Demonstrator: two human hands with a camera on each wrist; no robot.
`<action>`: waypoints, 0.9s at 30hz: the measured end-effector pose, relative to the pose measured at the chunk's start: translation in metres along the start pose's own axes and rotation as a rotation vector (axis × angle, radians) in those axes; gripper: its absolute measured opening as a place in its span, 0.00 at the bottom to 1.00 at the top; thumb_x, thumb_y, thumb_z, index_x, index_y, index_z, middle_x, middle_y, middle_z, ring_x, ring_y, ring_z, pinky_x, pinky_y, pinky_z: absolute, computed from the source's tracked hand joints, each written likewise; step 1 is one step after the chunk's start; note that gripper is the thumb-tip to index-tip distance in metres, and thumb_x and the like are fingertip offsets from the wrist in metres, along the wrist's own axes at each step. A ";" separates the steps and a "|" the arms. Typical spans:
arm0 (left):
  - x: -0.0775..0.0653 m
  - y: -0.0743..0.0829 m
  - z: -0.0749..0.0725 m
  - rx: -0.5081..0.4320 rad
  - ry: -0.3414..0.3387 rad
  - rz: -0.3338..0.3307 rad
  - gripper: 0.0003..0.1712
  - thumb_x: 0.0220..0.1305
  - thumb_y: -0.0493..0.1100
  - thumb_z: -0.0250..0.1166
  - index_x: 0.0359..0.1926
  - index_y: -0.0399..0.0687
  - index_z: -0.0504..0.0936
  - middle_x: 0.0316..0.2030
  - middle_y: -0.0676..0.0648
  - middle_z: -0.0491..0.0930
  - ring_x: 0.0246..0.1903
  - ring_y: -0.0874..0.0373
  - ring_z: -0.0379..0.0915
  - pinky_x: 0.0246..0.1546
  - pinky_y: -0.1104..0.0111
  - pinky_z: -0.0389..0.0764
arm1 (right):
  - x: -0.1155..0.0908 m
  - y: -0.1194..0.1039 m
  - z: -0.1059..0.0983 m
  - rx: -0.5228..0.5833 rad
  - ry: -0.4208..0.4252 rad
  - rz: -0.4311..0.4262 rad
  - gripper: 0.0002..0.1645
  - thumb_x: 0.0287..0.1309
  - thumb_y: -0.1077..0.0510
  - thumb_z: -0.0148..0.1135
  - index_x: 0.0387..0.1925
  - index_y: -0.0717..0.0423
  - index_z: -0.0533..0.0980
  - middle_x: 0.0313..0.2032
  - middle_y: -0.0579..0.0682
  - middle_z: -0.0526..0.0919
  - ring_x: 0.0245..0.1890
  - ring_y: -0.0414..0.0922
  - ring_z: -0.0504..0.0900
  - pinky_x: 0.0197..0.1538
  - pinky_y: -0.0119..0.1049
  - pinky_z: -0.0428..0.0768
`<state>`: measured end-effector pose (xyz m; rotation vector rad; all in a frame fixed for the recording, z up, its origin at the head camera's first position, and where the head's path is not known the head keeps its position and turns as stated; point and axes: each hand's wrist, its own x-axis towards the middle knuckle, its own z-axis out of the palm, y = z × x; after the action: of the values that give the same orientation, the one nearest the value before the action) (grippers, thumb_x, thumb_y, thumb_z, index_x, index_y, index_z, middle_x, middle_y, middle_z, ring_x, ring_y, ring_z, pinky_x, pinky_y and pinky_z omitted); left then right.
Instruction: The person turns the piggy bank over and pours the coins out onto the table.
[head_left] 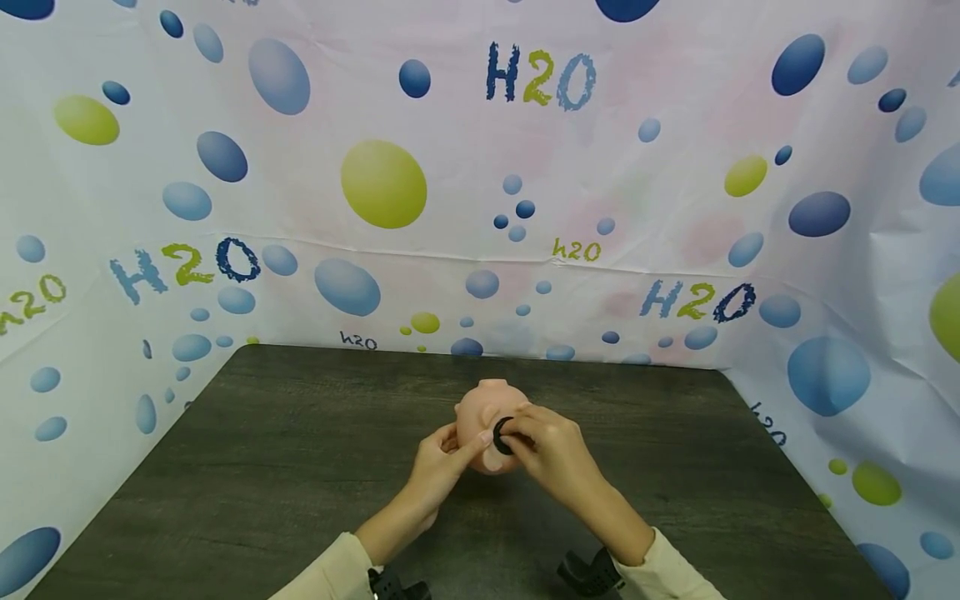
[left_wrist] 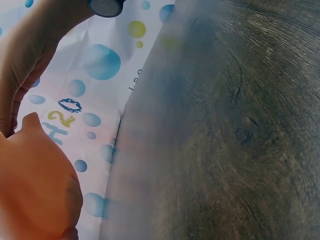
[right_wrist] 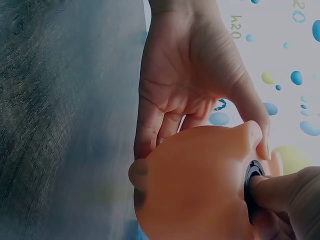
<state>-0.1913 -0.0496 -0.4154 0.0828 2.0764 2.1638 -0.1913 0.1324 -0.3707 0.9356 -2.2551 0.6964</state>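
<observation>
A peach-coloured piggy bank (head_left: 478, 407) with short stubby legs is between both hands over the dark table. My left hand (head_left: 437, 468) grips it from the left, thumb laid across the side facing me and its tip close beside a round black plug (head_left: 498, 438). In the right wrist view the left fingers (right_wrist: 148, 125) reach round behind the piggy bank (right_wrist: 195, 175). Thumb and fingers of my right hand (head_left: 555, 454) pinch at the plug, which sits at the opening. The left wrist view shows the piggy bank's (left_wrist: 37, 185) smooth side, with the right forearm above.
The dark wood-grain table (head_left: 300, 433) spreads out on all sides of the hands. A white sheet (head_left: 465, 125) printed with blue and green dots hangs behind it and along both sides. Black straps (head_left: 588, 573) are on the wrists.
</observation>
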 end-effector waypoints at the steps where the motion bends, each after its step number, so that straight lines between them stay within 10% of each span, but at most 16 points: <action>1: 0.000 -0.001 0.000 -0.002 -0.002 -0.002 0.42 0.61 0.59 0.65 0.64 0.33 0.67 0.52 0.42 0.79 0.47 0.56 0.77 0.53 0.63 0.77 | 0.000 0.000 0.000 0.001 -0.002 0.000 0.08 0.43 0.67 0.75 0.27 0.55 0.84 0.30 0.46 0.83 0.35 0.43 0.83 0.35 0.30 0.83; 27: -0.002 -0.002 -0.004 -0.045 -0.036 -0.010 0.35 0.65 0.55 0.62 0.63 0.33 0.69 0.47 0.47 0.81 0.39 0.63 0.77 0.42 0.69 0.78 | 0.001 -0.002 -0.007 0.057 0.025 0.035 0.08 0.44 0.68 0.74 0.28 0.56 0.84 0.32 0.48 0.84 0.31 0.40 0.83 0.32 0.26 0.81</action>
<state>-0.1894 -0.0538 -0.4172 0.1049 2.0035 2.1853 -0.1887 0.1350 -0.3647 0.9119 -2.2450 0.7872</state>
